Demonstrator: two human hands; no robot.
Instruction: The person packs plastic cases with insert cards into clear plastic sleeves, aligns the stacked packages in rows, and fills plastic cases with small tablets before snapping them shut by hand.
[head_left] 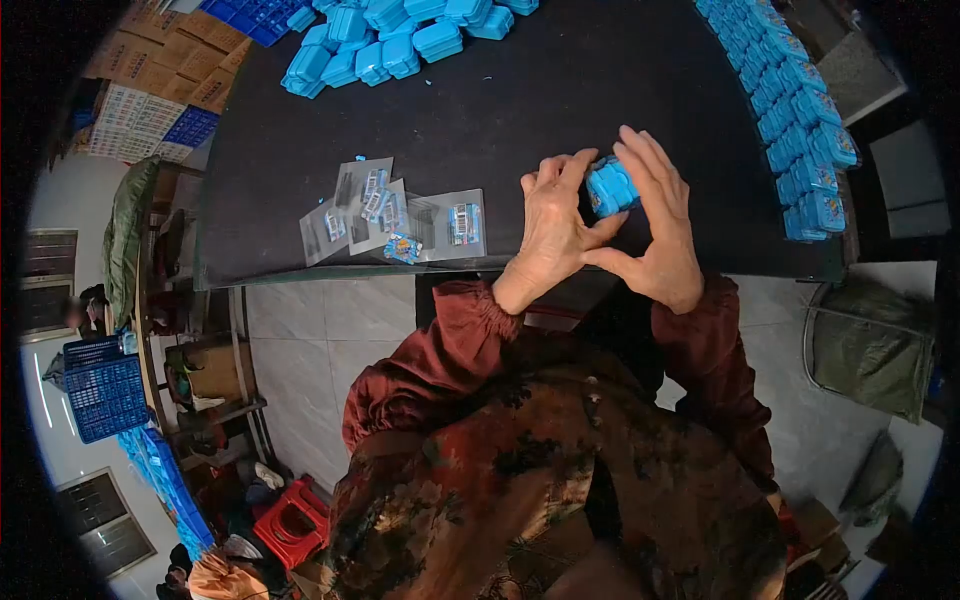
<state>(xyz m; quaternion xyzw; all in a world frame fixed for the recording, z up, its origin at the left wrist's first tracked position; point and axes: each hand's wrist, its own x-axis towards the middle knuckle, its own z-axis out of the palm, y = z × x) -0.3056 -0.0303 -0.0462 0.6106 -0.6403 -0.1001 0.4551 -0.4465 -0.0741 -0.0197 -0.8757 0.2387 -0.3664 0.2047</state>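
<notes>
Near the front edge of the dark table, a small blue case [611, 188] is held between both hands. My left hand [552, 222] grips its left side with bent fingers and thumb. On the other side, my right hand [660, 222] has its fingers along the case's right and far edges. Both thumbs are close together below it. To the left of my left hand lie clear plastic sheets [430, 212] with small barcode stickers [465, 224], and a colourful sticker [403, 248] is at the front edge.
Many blue cases [400, 55] are heaped at the table's far side. Stacked rows of blue cases with stickers [808, 150] line the right edge. A blue crate [245, 18] is at the far left, and a red stool [293, 522] stands on the floor.
</notes>
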